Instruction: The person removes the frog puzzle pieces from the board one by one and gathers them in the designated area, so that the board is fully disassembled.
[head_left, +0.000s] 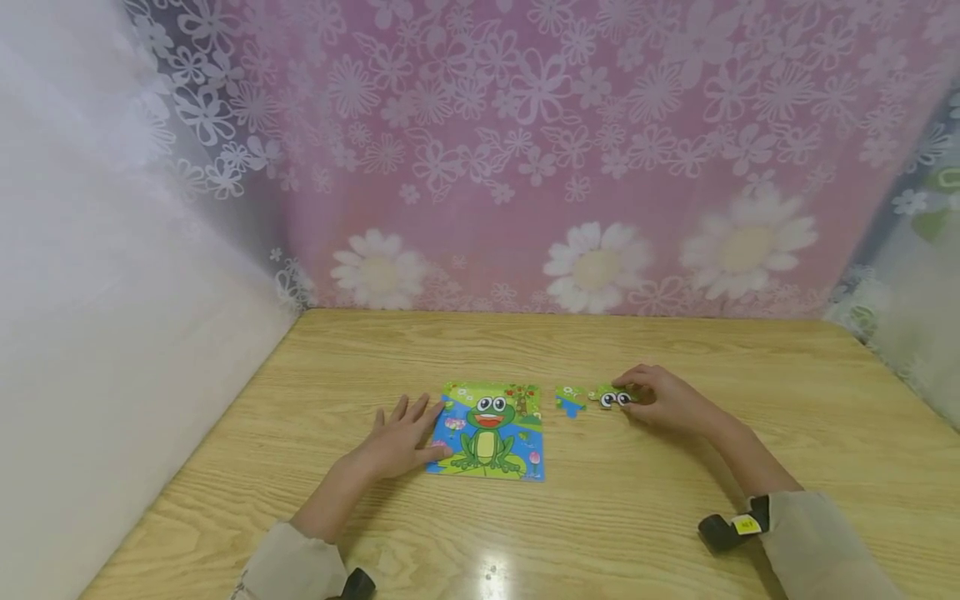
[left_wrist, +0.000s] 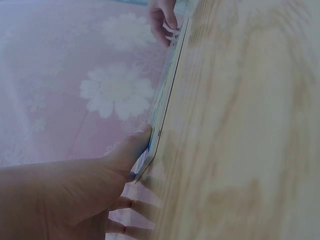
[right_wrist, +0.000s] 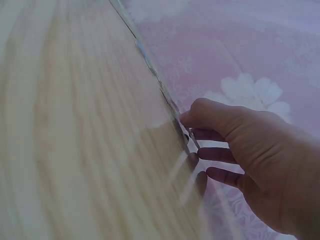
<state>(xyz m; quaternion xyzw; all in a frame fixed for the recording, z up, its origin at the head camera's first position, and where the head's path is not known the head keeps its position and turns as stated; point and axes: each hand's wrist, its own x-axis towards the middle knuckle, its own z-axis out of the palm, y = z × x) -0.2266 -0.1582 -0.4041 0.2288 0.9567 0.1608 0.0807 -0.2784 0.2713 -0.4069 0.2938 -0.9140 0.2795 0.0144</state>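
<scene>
Puzzle piece (head_left: 612, 397) (frog-eyed) in right fingers (head_left: 642, 377).

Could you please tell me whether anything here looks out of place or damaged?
Nothing stands out: the frog picture lies flat, and neither the flower piece nor the eye piece in the right hand shows visible damage.

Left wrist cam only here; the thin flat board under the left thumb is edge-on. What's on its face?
Observer: A green cartoon frog, printed on the square blue-and-green flat board.
Operator: What does the bare right hand pinch?
Observer: A flat green jigsaw piece with two white cartoon eyes.
Operator: Anything between that and the board?
Observer: Yes, a green-and-blue jigsaw piece, lying on the light wooden table.
</scene>
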